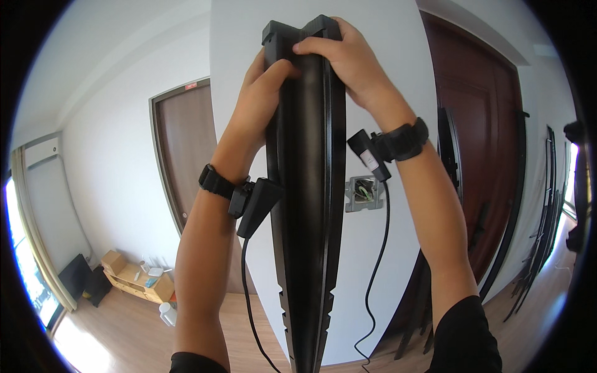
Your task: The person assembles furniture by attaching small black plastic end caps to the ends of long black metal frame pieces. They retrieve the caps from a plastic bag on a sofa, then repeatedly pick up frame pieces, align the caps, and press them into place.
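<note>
A long black channel-shaped metal profile (305, 174) stands on end in front of me, its hollow side facing me. Notches are cut into both edges near its lower end, and dark grey caps (317, 26) cover its top corners. My left hand (264, 90) grips the left edge just below the top, thumb laid over the front. Higher up, my right hand (348, 62) wraps the right edge, its thumb pressed on the inner face. The fingers behind the profile are hidden. Each wrist wears a black strap with a small black device (260, 202) and a hanging cable.
Behind the profile is a white wall with an uncovered socket box (364, 193) showing wires. A dark red door (479, 124) stands to the right, with black profiles (541, 217) leaning beyond it. At left are a brown door (186, 137) and a low wooden cabinet (140, 283).
</note>
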The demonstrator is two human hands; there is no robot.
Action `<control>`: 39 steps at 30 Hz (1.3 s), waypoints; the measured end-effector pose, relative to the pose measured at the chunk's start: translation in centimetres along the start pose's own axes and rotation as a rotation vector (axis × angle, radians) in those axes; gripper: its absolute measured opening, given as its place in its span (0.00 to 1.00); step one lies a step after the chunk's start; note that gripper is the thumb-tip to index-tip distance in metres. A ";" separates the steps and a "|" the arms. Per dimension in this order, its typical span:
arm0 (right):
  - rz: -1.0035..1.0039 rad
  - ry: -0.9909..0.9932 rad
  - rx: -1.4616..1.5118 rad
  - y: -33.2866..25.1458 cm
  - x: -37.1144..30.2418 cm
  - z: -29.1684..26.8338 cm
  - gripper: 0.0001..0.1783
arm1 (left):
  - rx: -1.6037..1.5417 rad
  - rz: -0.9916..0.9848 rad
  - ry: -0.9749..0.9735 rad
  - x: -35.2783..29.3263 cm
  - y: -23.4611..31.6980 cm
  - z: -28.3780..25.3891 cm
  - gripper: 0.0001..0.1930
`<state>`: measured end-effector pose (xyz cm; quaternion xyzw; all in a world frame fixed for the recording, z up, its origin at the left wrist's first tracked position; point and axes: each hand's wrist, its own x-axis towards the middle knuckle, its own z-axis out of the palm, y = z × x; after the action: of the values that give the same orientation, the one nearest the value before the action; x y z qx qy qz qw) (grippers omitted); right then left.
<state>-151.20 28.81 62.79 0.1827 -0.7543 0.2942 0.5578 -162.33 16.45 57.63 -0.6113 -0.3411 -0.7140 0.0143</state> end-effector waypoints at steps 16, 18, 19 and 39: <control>-0.027 0.169 0.053 3.3 1.4 -0.6 0.20 | 0.004 0.050 -0.011 4.1 -2.4 0.7 0.16; -0.056 0.170 0.037 3.2 1.3 -0.6 0.19 | -0.004 0.049 -0.011 4.1 -2.3 0.6 0.16; -0.064 0.172 0.027 3.2 1.2 -0.6 0.19 | 0.019 0.060 -0.018 4.0 -2.3 0.6 0.16; -0.045 0.159 0.177 3.1 1.1 -0.4 0.30 | 0.072 0.035 0.003 3.6 -1.3 1.0 0.19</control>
<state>-153.13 31.50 63.18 0.2239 -0.6744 0.3606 0.6042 -162.92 19.39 60.19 -0.6151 -0.3559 -0.7019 0.0493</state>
